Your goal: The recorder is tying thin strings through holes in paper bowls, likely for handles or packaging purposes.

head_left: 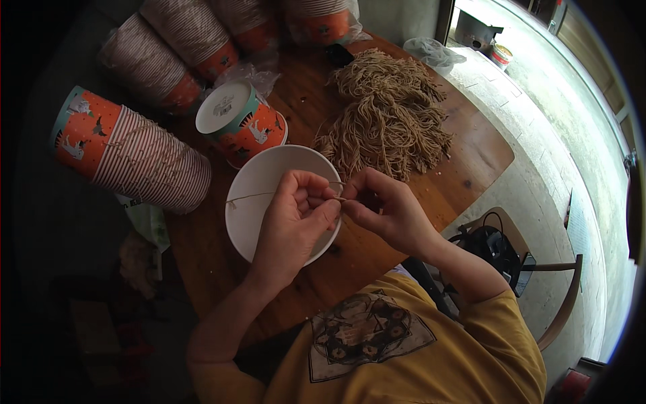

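Observation:
A white-lined paper bucket (259,172) stands mouth up on the table before me, and both my hands are above it. A thin tan cord (252,196) runs from the bucket's left wall to my fingers. My left hand (299,212) has its fingers curled, pinching the cord. My right hand (380,205) pinches the cord beside it, thumb against forefinger. Their fingertips meet over the bucket's right rim. Whether a knot lies between the fingers is hidden. Just beyond the right hand lies a large heap of tan cords (390,111).
An orange and teal bucket (259,128) sits upside down behind the white-lined one. Left of it lies a nested stack of striped-looking buckets (151,158). Several plastic-wrapped stacks (188,34) line the back. A wooden chair (565,303) holding a black bag (491,249) stands at right.

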The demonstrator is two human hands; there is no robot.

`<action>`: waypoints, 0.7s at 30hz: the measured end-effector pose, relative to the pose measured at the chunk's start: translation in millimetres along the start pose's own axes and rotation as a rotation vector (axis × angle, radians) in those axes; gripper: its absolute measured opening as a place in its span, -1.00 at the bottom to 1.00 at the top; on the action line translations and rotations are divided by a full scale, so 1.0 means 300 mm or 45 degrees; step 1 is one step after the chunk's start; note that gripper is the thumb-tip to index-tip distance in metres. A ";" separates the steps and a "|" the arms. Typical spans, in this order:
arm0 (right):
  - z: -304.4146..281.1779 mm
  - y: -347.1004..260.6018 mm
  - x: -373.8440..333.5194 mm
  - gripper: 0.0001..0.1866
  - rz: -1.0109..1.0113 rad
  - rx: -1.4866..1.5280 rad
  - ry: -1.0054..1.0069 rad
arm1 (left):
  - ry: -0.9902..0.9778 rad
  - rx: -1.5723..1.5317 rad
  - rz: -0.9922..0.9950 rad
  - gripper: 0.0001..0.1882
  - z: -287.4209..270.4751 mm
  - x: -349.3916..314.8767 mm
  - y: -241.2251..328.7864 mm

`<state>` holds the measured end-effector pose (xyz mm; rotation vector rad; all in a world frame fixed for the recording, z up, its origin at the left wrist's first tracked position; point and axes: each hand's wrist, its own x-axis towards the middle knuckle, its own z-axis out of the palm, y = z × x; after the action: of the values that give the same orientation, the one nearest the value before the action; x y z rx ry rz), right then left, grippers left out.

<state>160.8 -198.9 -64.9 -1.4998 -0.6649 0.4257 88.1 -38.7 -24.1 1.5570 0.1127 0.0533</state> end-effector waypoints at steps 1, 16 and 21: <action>0.001 0.001 0.000 -0.86 -0.013 -0.012 0.005 | 0.032 -0.002 -0.032 -0.81 0.001 0.001 0.002; 0.001 0.003 0.001 -0.86 -0.064 -0.083 -0.002 | 0.082 0.449 0.284 -0.87 0.018 -0.005 -0.002; -0.001 0.019 0.002 -0.86 -0.026 0.137 -0.039 | 0.034 0.461 0.261 -0.88 0.008 -0.003 0.008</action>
<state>162.1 -198.5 -70.4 -1.3863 -0.6707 0.4627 87.7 -41.1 -21.5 1.9257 -0.0189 0.2258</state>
